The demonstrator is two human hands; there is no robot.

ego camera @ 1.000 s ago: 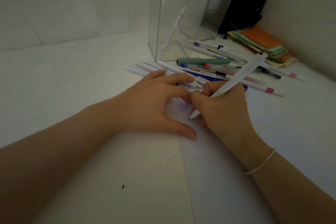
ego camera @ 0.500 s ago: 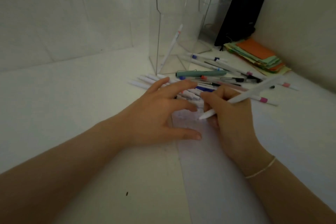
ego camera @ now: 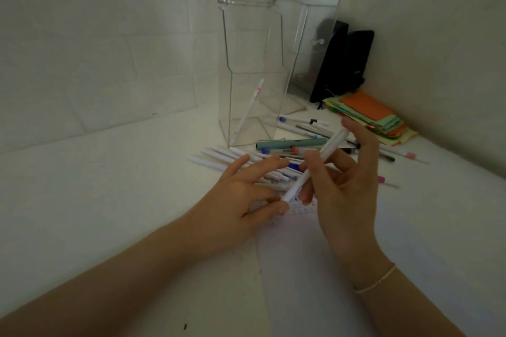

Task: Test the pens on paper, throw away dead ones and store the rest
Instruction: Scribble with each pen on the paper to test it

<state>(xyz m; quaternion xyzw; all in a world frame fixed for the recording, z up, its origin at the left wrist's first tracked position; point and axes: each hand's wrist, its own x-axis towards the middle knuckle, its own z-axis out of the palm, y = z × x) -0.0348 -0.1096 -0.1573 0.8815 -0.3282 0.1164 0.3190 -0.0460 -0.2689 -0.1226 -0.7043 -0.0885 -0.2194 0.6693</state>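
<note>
Right now your worktop (ego camera: 109, 186) is the largest thing in view, white and set into a corner of white walls. Two clear acrylic holders stand at the back: the nearer clear holder (ego camera: 252, 68) is tall and has one white pen (ego camera: 249, 109) leaning inside it, and the second clear holder (ego camera: 309, 35) rises just behind it to the right. Beside that, one black case (ego camera: 345, 63) leans on the wall. One sheet of paper (ego camera: 306, 268) lies under your wrists, with small blue scribbles (ego camera: 299, 208) near its far end. One stack of coloured notes (ego camera: 372, 117), orange on top and green and yellow below, sits in the corner.

Your two hands are close together above the paper's far end. Your right hand (ego camera: 345, 186) grips one white pen (ego camera: 315, 165), fingers curled round its barrel, the pen slanting from upper right down to lower left. Your left hand (ego camera: 243, 200) is spread with fingers loosely extended, and its thumb touches the pen's lower tip.

Behind your hands lies a loose pile of pens (ego camera: 287, 156), too overlapped to count exactly: several white ones fanned at left, one teal pen (ego camera: 290, 143) across the middle, two with pink ends at right. Your fingers hide part of the pile. One thin bracelet (ego camera: 375, 280) circles your right wrist.
</note>
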